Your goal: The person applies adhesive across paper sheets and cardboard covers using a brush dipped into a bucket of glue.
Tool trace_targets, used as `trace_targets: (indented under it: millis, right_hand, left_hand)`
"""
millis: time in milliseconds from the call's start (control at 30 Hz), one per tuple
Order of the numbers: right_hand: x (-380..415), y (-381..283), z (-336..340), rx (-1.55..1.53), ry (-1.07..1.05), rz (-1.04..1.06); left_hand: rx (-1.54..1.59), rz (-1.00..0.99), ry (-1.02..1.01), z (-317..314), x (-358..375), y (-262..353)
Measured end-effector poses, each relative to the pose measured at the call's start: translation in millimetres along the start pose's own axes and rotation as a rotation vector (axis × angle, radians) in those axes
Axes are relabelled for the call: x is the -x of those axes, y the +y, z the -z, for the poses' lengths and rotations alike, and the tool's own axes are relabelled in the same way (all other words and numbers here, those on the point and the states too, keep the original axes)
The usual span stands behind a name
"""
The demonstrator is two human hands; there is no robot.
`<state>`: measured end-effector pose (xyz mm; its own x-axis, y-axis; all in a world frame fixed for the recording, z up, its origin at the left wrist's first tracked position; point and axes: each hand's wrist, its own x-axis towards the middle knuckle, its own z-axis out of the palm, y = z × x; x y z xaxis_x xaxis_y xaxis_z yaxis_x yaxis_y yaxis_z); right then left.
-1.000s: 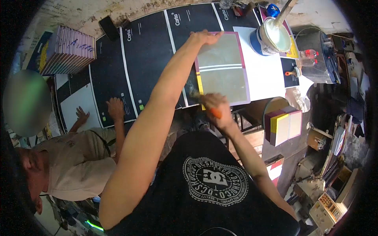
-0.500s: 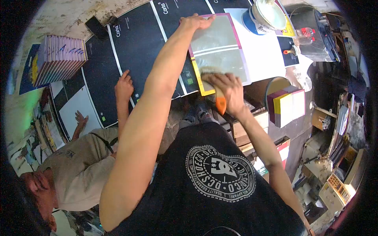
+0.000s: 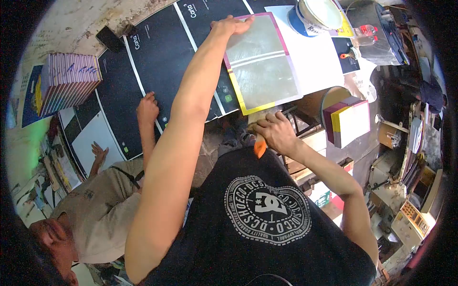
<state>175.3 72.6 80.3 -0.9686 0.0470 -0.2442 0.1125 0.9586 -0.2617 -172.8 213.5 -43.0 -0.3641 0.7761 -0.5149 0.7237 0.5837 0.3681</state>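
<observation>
A grey board sheet (image 3: 267,78) with purple and yellow borders and pale strips across its middle lies on the table, its surface shiny and wet-looking. My left hand (image 3: 232,26) rests on its far left corner, fingers stretched out. Just off the near edge, my right hand (image 3: 277,133) grips a wide brush with an orange handle (image 3: 259,147); the bristles are partly hidden near the sheet's edge. A white sheet (image 3: 315,62) lies beside the board, and a blue-and-white bucket (image 3: 312,19) stands at the far end.
To the left, a co-worker's hand (image 3: 148,108) rests on the black table cover (image 3: 162,57). A stack of books (image 3: 74,78) stands far left. At right are another stack (image 3: 350,123), a second brush (image 3: 347,56) and plastic bottles (image 3: 367,35).
My right hand has drawn the brush toward me, from over the near part of the sheet to beyond its near edge. My left hand stays at the far corner.
</observation>
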Motion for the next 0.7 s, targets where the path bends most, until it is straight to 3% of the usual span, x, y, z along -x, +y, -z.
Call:
trace_targets:
  millis: [33, 133, 200, 300, 333, 367, 433, 533, 667, 700]
  right_hand:
    - [2.3, -0.4, 9.3, -0.027, -0.049, 0.024]
    - [-34.1, 25.9, 33.9, 0.095, 0.343, -0.098]
    - [-68.9, 52.9, 37.1, -0.035, 0.391, -0.219]
    - [-96.0, 65.5, -3.8, -0.009, 0.065, -0.206]
    - [-83.0, 57.2, -40.0, 0.135, 0.342, -0.009]
    - [-64.1, 42.1, -46.2, 0.091, 0.413, 0.053]
    - [-22.4, 8.3, -40.4, 0.022, 0.187, 0.078]
    - [16.0, 2.7, -20.1, -0.126, 0.096, 0.043]
    - [-36.2, 39.3, 20.2, 0.087, 0.421, -0.071]
    - [-59.7, 48.6, 25.1, -0.006, 0.497, -0.111]
  left_hand:
    - [0.007, 0.013, -0.017, 1.7, -2.5, -0.9]
    - [0.012, 0.040, -0.069, 11.3, 16.4, 11.6]
    - [0.009, 0.057, -0.058, 9.2, 6.7, 10.4]
    - [-0.025, 0.079, -0.074, 18.0, 23.1, 18.1]
    - [-0.024, 0.074, -0.057, 16.8, 25.1, 19.0]
    - [-0.018, 0.072, -0.039, 14.1, 26.0, 18.1]
    - [0.001, 0.058, -0.024, 9.5, 23.7, 12.6]
    - [0.033, 0.030, -0.029, 6.1, 2.6, 3.5]
    - [-0.011, 0.044, -0.087, 5.8, -7.2, 8.3]
    - [-0.030, 0.067, -0.084, 10.8, 3.2, 14.1]
